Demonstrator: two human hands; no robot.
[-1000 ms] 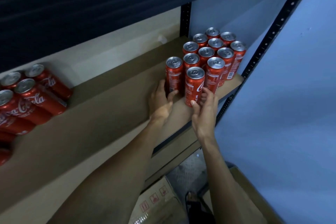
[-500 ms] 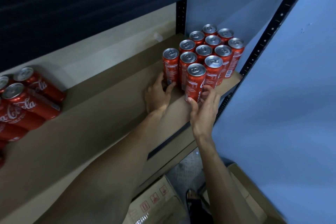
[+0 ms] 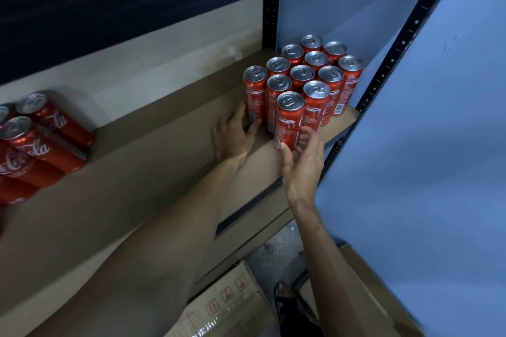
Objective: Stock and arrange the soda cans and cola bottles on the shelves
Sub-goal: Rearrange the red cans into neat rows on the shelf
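A long brown shelf [image 3: 137,172] runs leftwards from a blue wall [image 3: 424,145], with a cardboard box [image 3: 230,304] on the floor below it. A tight block of upright red cola cans [image 3: 302,74] stands at the shelf's right end beside the wall. More cola cans [image 3: 41,150] sit well apart at the left edge of the view. The left hand [image 3: 232,137] rests on the shelf, its relaxed, nearly straight fingers [image 3: 241,115] against the base of the left can [image 3: 254,93]. The right hand [image 3: 304,161] pinches the front can [image 3: 289,120] low down, thumb on one side and curled fingers on the other.
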